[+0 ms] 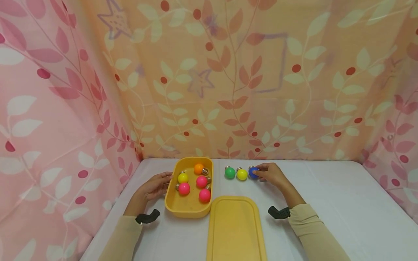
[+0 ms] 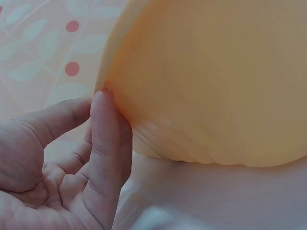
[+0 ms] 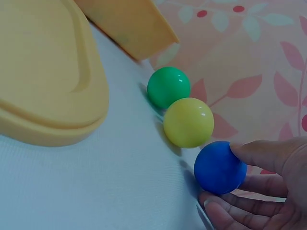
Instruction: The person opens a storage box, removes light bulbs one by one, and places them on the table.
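My right hand [image 1: 271, 174] holds a blue light bulb [image 3: 219, 167] between thumb and fingers at the right end of a short row. Beside it are a yellow bulb [image 1: 242, 174] and a green bulb [image 1: 230, 173], with metal screw bases showing in the head view. My left hand [image 1: 158, 185] touches the left side of a yellow box [image 1: 188, 214], fingertips against its outer wall in the left wrist view. Inside the box lie an orange bulb [image 1: 198, 169], a yellow bulb [image 1: 183, 177] and three pink bulbs [image 1: 204, 195].
A flat yellow lid [image 1: 236, 228] lies on the white table [image 1: 343, 203], in front of the bulb row and against the box's right front corner. Patterned cloth [image 1: 245, 90] hangs behind the table and along both sides.
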Available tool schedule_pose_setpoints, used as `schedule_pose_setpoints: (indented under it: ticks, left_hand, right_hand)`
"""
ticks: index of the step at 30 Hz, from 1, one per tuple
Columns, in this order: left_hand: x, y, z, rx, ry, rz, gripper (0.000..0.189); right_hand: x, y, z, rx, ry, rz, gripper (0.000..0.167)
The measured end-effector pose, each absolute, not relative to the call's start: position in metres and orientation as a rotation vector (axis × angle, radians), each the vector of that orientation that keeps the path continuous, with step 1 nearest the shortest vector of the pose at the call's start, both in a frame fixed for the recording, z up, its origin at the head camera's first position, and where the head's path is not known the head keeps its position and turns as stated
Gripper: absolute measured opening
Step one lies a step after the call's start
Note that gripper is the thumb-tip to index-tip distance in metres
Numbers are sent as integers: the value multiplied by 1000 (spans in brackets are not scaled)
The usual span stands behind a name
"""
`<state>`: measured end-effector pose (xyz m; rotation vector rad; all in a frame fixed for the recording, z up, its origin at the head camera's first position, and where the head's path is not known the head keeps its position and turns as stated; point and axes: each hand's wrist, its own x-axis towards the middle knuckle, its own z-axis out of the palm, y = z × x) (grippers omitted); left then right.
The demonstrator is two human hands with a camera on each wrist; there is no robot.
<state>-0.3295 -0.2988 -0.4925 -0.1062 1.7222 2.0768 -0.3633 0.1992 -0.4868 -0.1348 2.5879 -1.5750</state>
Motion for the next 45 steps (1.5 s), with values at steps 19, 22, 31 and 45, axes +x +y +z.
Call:
schedule_pose_setpoints:
  ticks: [19,22,31,45]
  left_hand:
    - [-328,-298,-489,-119,1698,2084,39]
    - [-328,-299,-490,-122,1701,2081,37]
    - [-328,-298,-490,-151,1717,2083,40]
    - [-327,-300,-487,-105,1675,2087,37]
  right_hand:
    - [-365,198,-492,-133,2592,-1540,45]
    - [-365,198,-491,-133,2593,-1526,45]
    - [-365,201,-490,-140,2599,-1538,45]
    - [-361,205,-477,-50,2679,-1434,45]
